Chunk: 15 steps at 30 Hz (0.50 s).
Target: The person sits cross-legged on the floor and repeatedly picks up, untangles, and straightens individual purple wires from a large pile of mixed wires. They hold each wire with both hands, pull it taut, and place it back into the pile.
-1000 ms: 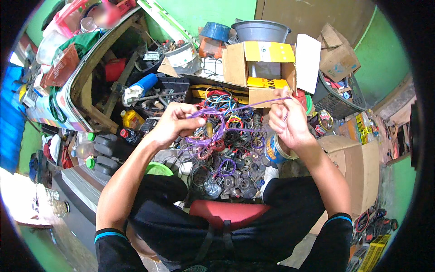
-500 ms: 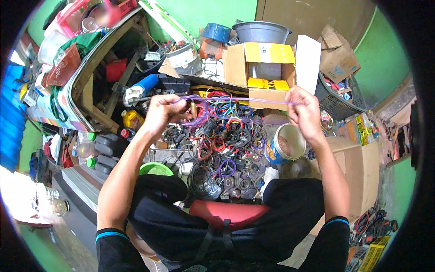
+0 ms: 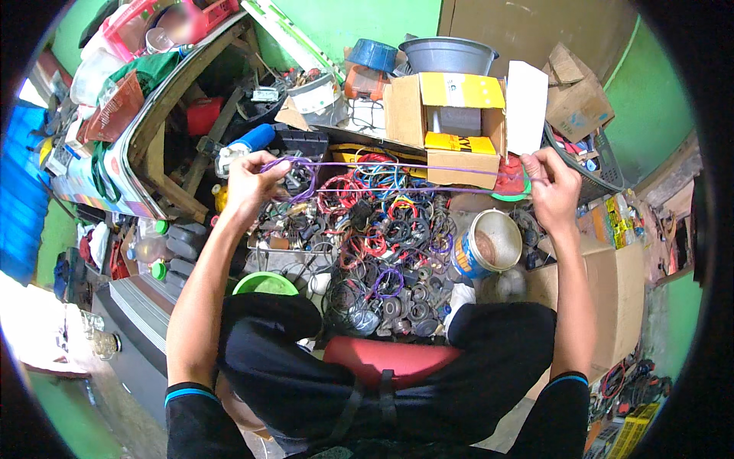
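Note:
A thin purple wire (image 3: 382,165) stretches nearly level between my two raised hands. My left hand (image 3: 256,183) is closed on a loose coil of it, and loops hang beside the thumb. Out to the right, my right hand (image 3: 550,182) pinches the other end, with two strands running across to it. Below the wire lies a heap of tangled cables (image 3: 375,222) in red, blue, black and other colours. Several round metal parts (image 3: 413,306) and a purple coil of wire (image 3: 388,283) lie at the near side of the heap.
A white bucket (image 3: 495,241) stands right of the heap, a green basin (image 3: 264,284) to its left. Behind are an open cardboard box (image 3: 404,107), a grey tub (image 3: 447,55) and a dark crate (image 3: 589,172). A red cylinder (image 3: 390,359) lies between my legs.
My hands have moved farther apart, the right one outward to the right and the left one slightly left. The purple wire between them is drawn out longer.

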{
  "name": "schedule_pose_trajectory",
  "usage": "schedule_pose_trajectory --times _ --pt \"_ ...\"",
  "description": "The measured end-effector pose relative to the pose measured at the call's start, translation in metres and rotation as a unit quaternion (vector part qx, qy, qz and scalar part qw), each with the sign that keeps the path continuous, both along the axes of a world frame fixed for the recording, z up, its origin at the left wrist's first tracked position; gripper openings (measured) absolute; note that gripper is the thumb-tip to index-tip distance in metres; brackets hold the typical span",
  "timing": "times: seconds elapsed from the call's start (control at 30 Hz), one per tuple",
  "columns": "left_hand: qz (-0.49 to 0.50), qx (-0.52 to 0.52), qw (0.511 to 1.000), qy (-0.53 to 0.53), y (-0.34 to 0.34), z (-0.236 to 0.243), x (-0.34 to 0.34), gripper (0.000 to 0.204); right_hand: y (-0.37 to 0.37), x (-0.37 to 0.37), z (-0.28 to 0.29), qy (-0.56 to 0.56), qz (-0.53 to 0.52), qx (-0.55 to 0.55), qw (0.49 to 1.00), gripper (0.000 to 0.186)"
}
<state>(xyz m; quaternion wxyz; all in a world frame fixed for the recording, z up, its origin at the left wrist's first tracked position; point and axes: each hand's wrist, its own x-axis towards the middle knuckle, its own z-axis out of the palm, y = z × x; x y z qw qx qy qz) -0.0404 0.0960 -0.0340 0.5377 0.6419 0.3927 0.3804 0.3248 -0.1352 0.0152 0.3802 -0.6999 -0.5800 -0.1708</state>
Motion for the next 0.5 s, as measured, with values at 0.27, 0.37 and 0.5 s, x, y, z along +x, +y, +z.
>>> schedule_pose_trajectory --times 0.27,0.37,0.5 --pt "-0.121 -0.036 0.981 -0.149 -0.006 -0.004 0.008 0.023 0.0 0.008 0.011 0.737 0.211 0.182 0.616 0.035" --pt "-0.069 -0.078 0.969 -0.223 -0.001 -0.001 0.003 0.021 -0.013 0.01 0.013 0.658 0.266 -0.061 0.702 0.045" --pt "-0.035 0.047 0.998 -0.035 0.011 -0.001 -0.011 0.019 -0.014 0.021 0.003 0.498 0.067 0.156 0.851 0.039"
